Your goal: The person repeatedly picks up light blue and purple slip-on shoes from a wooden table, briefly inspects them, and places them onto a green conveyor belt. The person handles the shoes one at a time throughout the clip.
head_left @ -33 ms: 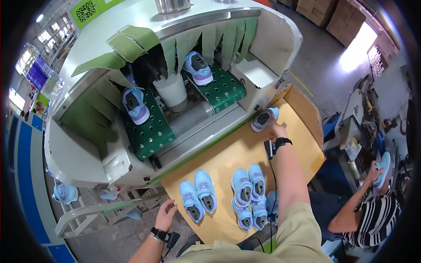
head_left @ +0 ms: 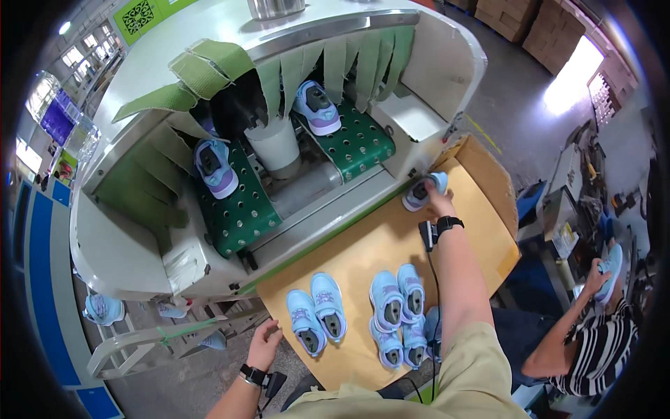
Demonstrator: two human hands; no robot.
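Note:
My right hand (head_left: pixel 442 202) grips a light blue and lilac shoe (head_left: pixel 416 196) at the board's far right corner, by the machine's edge. Empty, with fingers loosely bent and apart, my left hand (head_left: pixel 263 343) hovers beside the board's left edge. To its right lies a pair of light blue shoes (head_left: pixel 326 300). More shoes (head_left: pixel 386 299) stand grouped nearer my right forearm, which hides part of one. On the machine's green perforated belts rest a left shoe (head_left: pixel 215 167) and a farther shoe (head_left: pixel 316 106), both with dark inserts.
The white machine (head_left: pixel 125 230) has hanging green strips (head_left: pixel 269 87) across its opening. A cardboard flap (head_left: pixel 481 171) rises at the tan board's (head_left: pixel 349 251) right side. A metal rack (head_left: pixel 118 353) stands at left. At right, another person (head_left: pixel 593 349) holds a blue shoe.
The view has shifted very slightly. My right hand still grips the same shoe at the board's far corner, and my left hand has hardly moved.

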